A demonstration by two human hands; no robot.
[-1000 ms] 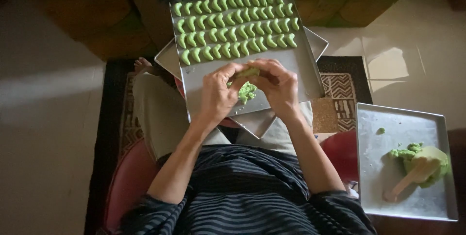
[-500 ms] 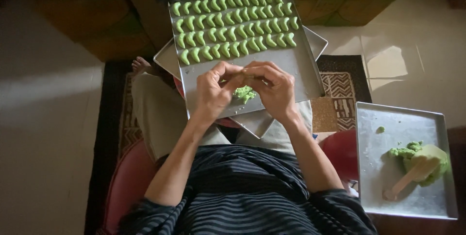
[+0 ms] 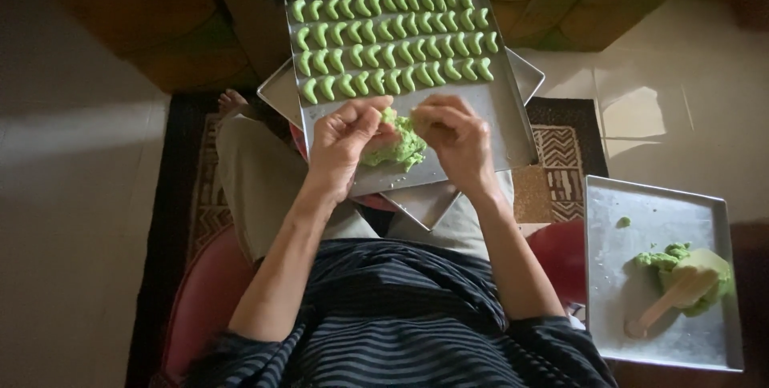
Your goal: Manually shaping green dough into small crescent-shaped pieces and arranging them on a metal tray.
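— So, where is the green dough lump (image 3: 395, 146)?

— Low over the bare near end of the metal baking tray (image 3: 501, 128), which rests across the person's lap. Both hands meet around it. The left hand (image 3: 344, 144) has its grip curled on the lump's left side, thumb and fingertips pressed into it. The right hand (image 3: 455, 136) has a narrow grip, fingers pinched together at the lump's upper right edge.

— And the rest of the tray?

— Its far part carries four rows of small green crescent pieces (image 3: 392, 40), set close side by side. The nearest row ends just beyond the knuckles. A second tray (image 3: 276, 88) lies under the first, turned at an angle, with its corners sticking out.

— Anything off to the side?

— To the person's right, on the floor, sits another metal tray (image 3: 641, 308), well apart from the hands. On it lies a heap of the same green dough (image 3: 669, 260) with a pale wooden paddle (image 3: 669, 300) resting on it. A patterned rug (image 3: 569, 164) shows beneath the lap.
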